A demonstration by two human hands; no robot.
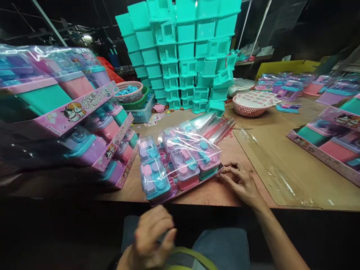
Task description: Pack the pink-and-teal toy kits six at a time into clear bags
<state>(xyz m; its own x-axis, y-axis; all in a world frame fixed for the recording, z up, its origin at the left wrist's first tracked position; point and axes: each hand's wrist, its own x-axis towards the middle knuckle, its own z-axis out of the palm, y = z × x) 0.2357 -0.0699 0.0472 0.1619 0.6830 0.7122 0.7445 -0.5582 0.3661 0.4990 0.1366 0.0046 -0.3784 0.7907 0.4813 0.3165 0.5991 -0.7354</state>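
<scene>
A pink cardboard tray of pastel toy boxes (180, 165), partly inside a clear plastic bag (208, 127), lies on the brown table in front of me. My right hand (242, 183) rests on the table at the tray's right corner, fingers bent and touching the tray's edge and the plastic there. My left hand (153, 236) is below the table edge over my lap, fingers curled together; what they hold, if anything, is hidden. A yellow-green strap (191, 257) runs by that hand.
Wrapped toy trays (70, 112) are stacked at the left. Turquoise plastic parts (185, 56) are piled high at the back, with baskets (249, 108) beside them. A clear plastic sheet (270, 161) lies to the right, more toy trays (329, 146) beyond it.
</scene>
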